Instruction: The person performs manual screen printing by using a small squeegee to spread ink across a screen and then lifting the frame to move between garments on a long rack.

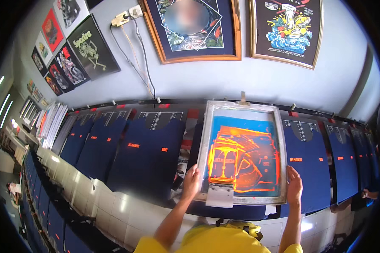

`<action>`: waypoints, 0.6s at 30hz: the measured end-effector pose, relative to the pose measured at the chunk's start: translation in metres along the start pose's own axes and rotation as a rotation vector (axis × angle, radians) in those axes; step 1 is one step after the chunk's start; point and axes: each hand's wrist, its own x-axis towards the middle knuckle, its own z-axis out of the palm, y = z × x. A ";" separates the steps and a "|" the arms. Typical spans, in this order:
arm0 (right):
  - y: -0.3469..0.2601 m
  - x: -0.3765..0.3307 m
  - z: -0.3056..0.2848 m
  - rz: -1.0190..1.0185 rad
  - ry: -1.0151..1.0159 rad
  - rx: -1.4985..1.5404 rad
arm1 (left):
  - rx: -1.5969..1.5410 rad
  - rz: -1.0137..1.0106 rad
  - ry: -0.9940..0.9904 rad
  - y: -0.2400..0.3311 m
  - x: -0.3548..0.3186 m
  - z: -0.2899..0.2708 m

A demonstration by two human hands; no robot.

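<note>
A silkscreen printing frame point(242, 106) with a metal rim lies over one of the boards in front of me, tilted slightly. Its blue stencil mesh point(261, 126) is smeared with bright orange ink. My left hand point(192, 182) grips the left rim near its lower corner, thumb up along the edge. On the opposite rim, my right hand point(294, 185) is closed around the side. A pale squeegee point(220, 197) rests inside the near end, its blade edge in the ink and its handle overhanging the rim. The shirt under the frame is mostly hidden.
Navy shirts with small orange prints lie on boards to the left point(147, 147) and right point(307, 168). A rail point(177, 102) runs behind them along the wall. More shirts point(55, 211) line a second row at left. Another person's hand point(369, 194) shows far right.
</note>
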 end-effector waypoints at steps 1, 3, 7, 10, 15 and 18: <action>0.009 0.002 0.012 0.024 0.001 0.009 | 0.013 -0.037 0.000 0.000 0.003 -0.012; 0.017 0.008 0.045 0.081 0.034 0.033 | 0.011 -0.014 0.034 -0.022 0.012 -0.036; 0.029 0.018 0.070 0.119 0.079 0.043 | 0.024 -0.041 0.038 -0.052 0.035 -0.056; 0.041 0.027 0.073 0.091 0.105 0.019 | 0.094 -0.046 0.018 -0.064 0.049 -0.059; 0.047 0.041 0.071 0.130 0.135 -0.034 | 0.030 -0.084 0.019 -0.061 0.060 -0.053; 0.042 0.043 0.077 0.148 0.145 -0.035 | 0.025 -0.146 -0.028 -0.056 0.063 -0.056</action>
